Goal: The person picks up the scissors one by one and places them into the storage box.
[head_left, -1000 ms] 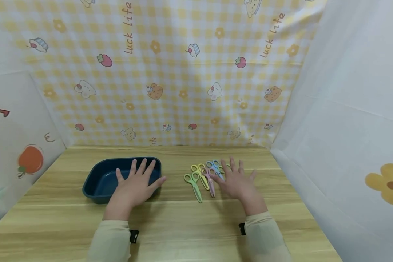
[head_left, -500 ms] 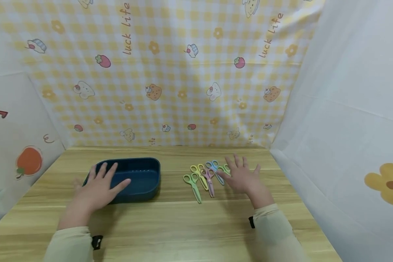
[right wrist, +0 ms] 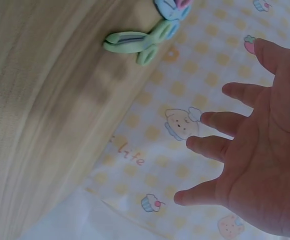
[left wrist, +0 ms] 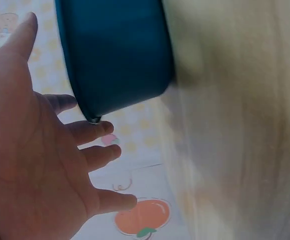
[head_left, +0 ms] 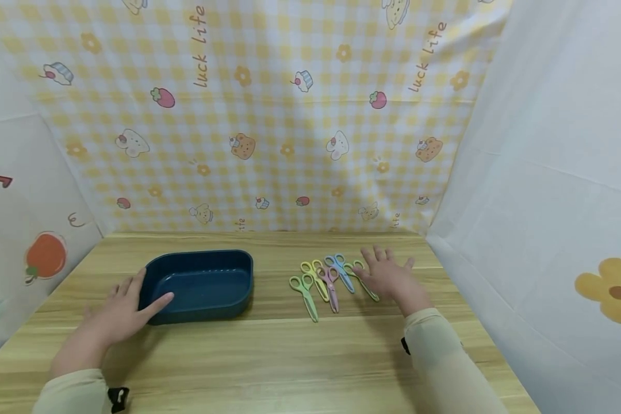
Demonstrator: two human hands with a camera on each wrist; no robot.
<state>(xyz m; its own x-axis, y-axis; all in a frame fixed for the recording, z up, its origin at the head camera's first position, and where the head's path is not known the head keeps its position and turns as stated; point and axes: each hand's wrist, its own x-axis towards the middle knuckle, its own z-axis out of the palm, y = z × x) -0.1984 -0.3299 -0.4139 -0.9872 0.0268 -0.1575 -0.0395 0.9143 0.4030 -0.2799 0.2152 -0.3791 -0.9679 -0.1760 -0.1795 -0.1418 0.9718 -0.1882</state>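
Observation:
A dark blue rectangular basin (head_left: 202,313) with rounded corners stands on the left of the table. At its left end is my left hand (head_left: 116,316), fingers spread, fingertips right by the rim; the left wrist view shows the basin's wall (left wrist: 117,55) beyond the palm. Several small pairs of scissors lie in a loose group right of centre: light green scissors (head_left: 308,299), yellow scissors (head_left: 321,286), pink scissors (head_left: 332,292), blue scissors (head_left: 345,278) and further green scissors (head_left: 368,289). My right hand (head_left: 390,279) hovers palm down beside that last pair, fingers spread, holding nothing.
The wooden table (head_left: 269,368) ends at a yellow checked cloth (head_left: 290,126) hung behind it. White cloth walls (head_left: 548,201) close in the left and right sides. A dark wrist strap (head_left: 118,397) shows at the left sleeve.
My left hand has moved left from over the basin to its left end. The right hand has shifted slightly right, uncovering more of the rightmost green scissors. Basin and scissors stay in place.

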